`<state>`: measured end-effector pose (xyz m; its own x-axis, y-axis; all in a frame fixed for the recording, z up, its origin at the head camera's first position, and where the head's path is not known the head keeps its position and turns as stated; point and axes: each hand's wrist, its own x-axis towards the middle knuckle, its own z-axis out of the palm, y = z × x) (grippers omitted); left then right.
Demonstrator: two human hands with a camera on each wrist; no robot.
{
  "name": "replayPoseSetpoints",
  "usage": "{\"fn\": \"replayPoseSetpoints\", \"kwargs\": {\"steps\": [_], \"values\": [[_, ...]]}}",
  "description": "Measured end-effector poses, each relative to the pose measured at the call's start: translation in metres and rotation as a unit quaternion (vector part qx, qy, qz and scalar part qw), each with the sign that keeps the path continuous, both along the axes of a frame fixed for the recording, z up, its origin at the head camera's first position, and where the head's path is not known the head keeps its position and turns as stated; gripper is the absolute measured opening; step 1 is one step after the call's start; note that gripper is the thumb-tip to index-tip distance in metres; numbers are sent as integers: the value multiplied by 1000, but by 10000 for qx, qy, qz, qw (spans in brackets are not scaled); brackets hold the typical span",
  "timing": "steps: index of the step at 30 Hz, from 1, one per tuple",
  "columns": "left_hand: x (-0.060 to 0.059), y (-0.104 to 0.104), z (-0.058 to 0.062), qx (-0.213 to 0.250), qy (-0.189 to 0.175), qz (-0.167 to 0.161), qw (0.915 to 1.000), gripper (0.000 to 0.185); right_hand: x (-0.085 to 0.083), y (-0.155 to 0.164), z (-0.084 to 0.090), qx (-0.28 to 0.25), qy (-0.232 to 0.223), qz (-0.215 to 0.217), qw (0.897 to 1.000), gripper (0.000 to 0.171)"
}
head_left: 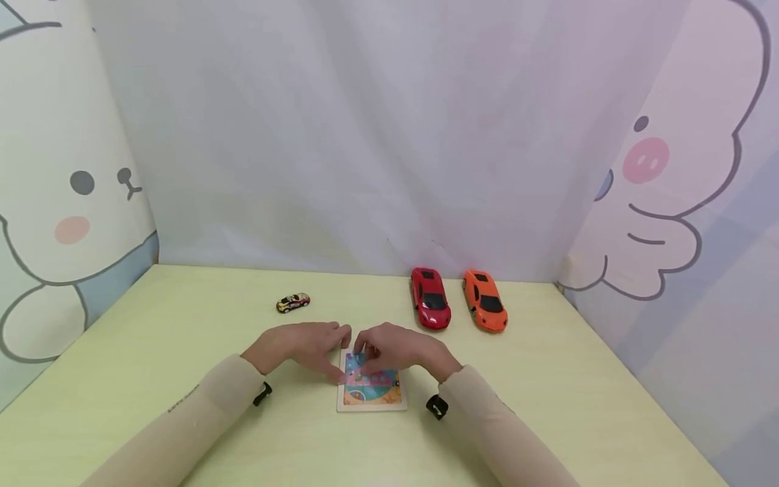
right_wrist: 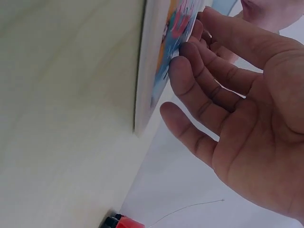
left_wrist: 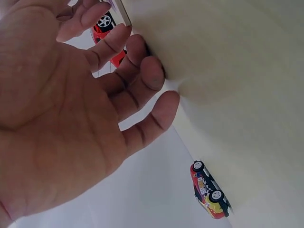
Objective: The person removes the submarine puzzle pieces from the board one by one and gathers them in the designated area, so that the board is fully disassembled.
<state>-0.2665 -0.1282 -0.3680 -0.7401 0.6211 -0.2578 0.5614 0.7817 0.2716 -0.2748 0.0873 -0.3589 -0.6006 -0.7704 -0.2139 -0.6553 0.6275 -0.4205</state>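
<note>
A small picture board (head_left: 372,408) with a pale frame lies flat on the table, showing a blue and pink, sea-like scene. My left hand (head_left: 307,345) is at its left side, thumb near the left edge and fingers by the upper left corner; in the left wrist view the fingers (left_wrist: 147,123) are loosely bent. Over the board's upper right part is my right hand (head_left: 395,348), thumb and index fingertips close together on the picture. The right wrist view shows its other fingers (right_wrist: 204,107) gently bent. Whether anything is between thumb and index is hidden.
Behind the hands, a red toy car (head_left: 431,299) and an orange toy car (head_left: 485,302) stand side by side at the back right. A small multicoloured toy car (head_left: 293,302) stands back left. Pale cloth (head_left: 341,149) hangs along the back edge of the light wooden table (head_left: 292,446).
</note>
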Motion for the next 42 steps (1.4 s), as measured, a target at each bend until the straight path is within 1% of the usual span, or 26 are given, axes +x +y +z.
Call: {"fn": "replayPoseSetpoints", "kwargs": {"steps": [4,9,15,21,29,36,42], "values": [[-2,-1,0,-2,-29,5,10000,52,0,-2,0,-38,19,-73,10000,28],[-3,-1,1,3,-49,-47,10000,52,-1,-3,1,37,-15,-157,9999,28],[-3,-1,1,89,-140,-22,9999,51,-2,-1,4,147,-48,-58,9999,28],[-3,-1,1,44,-183,-1,9998,51,-3,0,4,140,-148,-71,9998,29],[0,1,2,35,-48,-178,9998,52,-2,-1,4,151,-258,-231,9993,29],[2,3,1,81,160,-143,9997,53,-2,-1,5,176,-305,-251,9991,28],[2,3,1,69,175,-113,9998,54,-3,-1,3,151,-301,-198,9992,24]]}}
